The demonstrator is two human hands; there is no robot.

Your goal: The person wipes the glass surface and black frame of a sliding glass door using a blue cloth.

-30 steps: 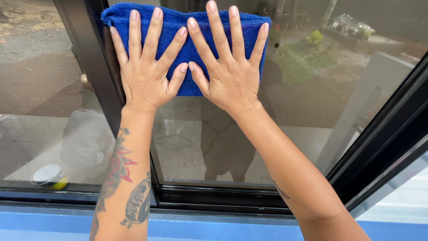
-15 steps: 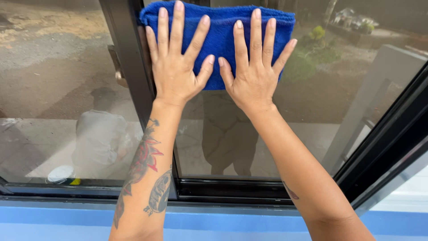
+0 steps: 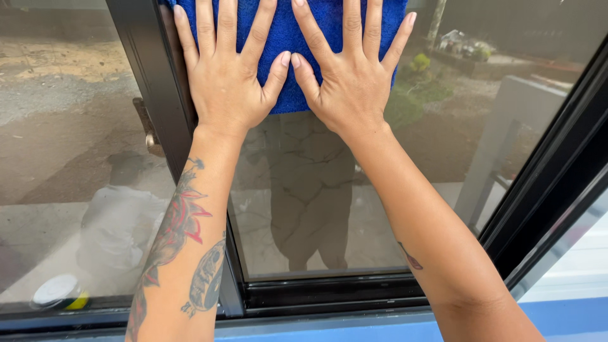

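Note:
A blue cloth [image 3: 288, 38] is pressed flat against the window glass [image 3: 329, 209] near the top of the view. My left hand [image 3: 225, 76] lies on the cloth's left part, fingers spread, partly over the black centre frame [image 3: 149, 82]. My right hand [image 3: 351, 76] lies on the cloth's right part, fingers spread too. The thumbs nearly touch. The cloth's upper edge is cut off by the picture's top. My own reflection shows in the glass below the cloth.
A black window frame runs along the bottom [image 3: 329, 294] and up the right side [image 3: 551, 202]. Behind the left pane sit a white bag [image 3: 117, 225] and a white-lidded yellow container [image 3: 60, 291]. A blue sill [image 3: 354, 329] lies below.
Both hands and the cloth have slid upward on the glass and rightward in the view, and the view has come closer to the pane.

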